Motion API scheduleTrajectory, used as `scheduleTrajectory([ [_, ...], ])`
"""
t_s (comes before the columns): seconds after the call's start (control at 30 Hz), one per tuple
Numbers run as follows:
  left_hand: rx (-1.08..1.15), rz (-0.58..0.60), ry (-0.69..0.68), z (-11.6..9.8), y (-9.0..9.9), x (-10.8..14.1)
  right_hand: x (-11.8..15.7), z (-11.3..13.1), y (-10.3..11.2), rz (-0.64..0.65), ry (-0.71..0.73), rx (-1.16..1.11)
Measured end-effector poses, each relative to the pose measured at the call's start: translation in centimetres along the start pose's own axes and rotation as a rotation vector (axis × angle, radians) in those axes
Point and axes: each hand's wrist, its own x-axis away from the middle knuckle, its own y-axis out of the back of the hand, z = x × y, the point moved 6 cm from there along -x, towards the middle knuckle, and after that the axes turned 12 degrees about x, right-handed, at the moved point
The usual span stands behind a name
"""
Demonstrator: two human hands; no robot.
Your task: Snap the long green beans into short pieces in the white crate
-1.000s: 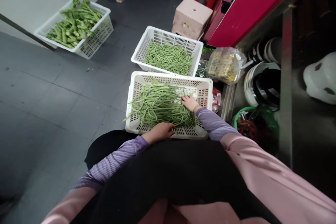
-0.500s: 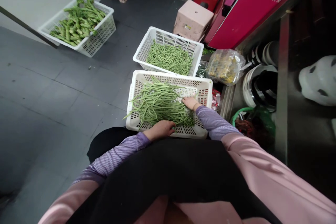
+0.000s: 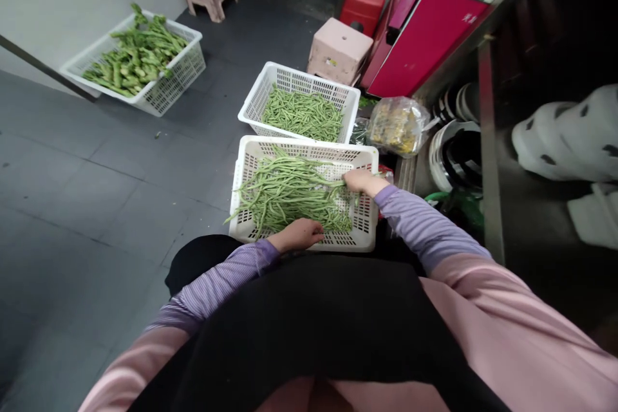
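Long green beans (image 3: pixel 284 190) lie in a loose bundle in the near white plastic basket (image 3: pixel 246 148), some ends poking over its left rim. At the basket's right side my right hand (image 3: pixel 358 181) is closed round the ends of a few long beans, which stretch leftward from the fingers. My left hand (image 3: pixel 300 234) rests at the near rim, low over the beans, with its fingers curled inward; what they hold, if anything, is hidden. Just behind, a second white basket (image 3: pixel 251 100) holds short cut bean pieces (image 3: pixel 304 114).
A white basket of thick green stems (image 3: pixel 138 64) stands on the tiled floor at the left. Pink stools (image 3: pixel 340 48) and a red stool (image 3: pixel 364 1) are at the back. To the right are a plastic bag of yellowish contents (image 3: pixel 398 125), a pink cabinet (image 3: pixel 425 38) and a metal shelf post (image 3: pixel 490 141).
My right hand has moved right and slightly up, closing on bean ends and drawing them toward the right rim. My left hand stays at the near rim, its fingers more curled. The view has shifted slightly.
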Motion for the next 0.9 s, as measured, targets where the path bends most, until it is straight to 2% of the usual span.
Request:
scheduleTrajectory([
  [0.07, 0.187, 0.048, 0.019, -0.3, -0.8, -0.5, 2.7, -0.3, 1.8, 0.001, -0.012, 0.016],
  [0.13, 0.451, 0.077, 0.065, -0.6, -1.5, -1.1, 5.6, 0.2, 3.4, -0.069, -0.030, -0.027],
  [0.17, 0.594, 0.054, 0.077, -0.8, -1.7, -1.4, 7.1, 0.8, 3.9, -0.118, -0.051, -0.071],
  [0.23, 0.871, -0.067, 0.057, -1.2, -1.3, -2.2, 9.9, 2.7, 4.3, -0.204, -0.118, -0.168],
  [0.33, 1.179, -0.239, 0.016, -1.3, -0.5, -2.8, 13.0, 7.2, 3.8, -0.317, -0.166, -0.184],
  [0.43, 1.305, -0.330, 0.056, -0.7, -0.1, -2.5, 15.0, 11.8, 3.2, -0.396, -0.110, -0.047],
  [0.5, 1.348, -0.406, 0.088, -0.2, 0.2, -2.0, 15.8, 13.8, 2.9, -0.413, -0.070, 0.029],
  [0.6, 1.479, -0.543, 0.021, 0.1, 0.8, -1.0, 16.6, 15.3, 2.8, -0.446, -0.038, 0.071],
  [0.7, 1.599, -0.655, -0.058, 0.1, 1.4, -0.3, 17.1, 15.6, 2.5, -0.442, -0.008, -0.013],
  [0.77, 1.639, -0.625, -0.084, -0.3, 1.6, 0.0, 17.1, 15.3, 2.4, -0.457, 0.066, -0.160],
  [0.9, 1.619, -0.404, -0.112, -1.6, 2.0, 0.3, 16.8, 12.8, 2.9, -0.481, 0.206, -0.655],
])
